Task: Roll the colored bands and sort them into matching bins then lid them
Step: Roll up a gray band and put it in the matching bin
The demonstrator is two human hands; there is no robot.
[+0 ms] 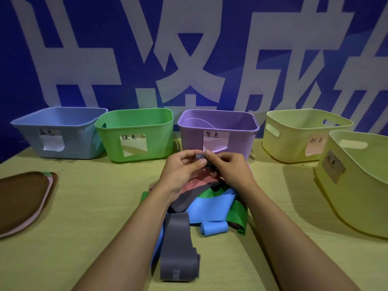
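Both hands, left hand (182, 164) and right hand (227, 164), pinch the half-rolled grey rubber band (201, 158); a loosened pinch would likely let it spring open.

staged demo booth | blue banner (189, 49), big white lettering | labelled bins on table (84, 206)

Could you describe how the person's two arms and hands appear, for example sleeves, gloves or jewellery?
Both forearms are bare up to the bottom edge of the picture: no sleeves show. The left hand and the right hand wear no gloves. No rings, watch or bracelet can be seen on the fingers or wrists. The fingernails look short and unpainted.
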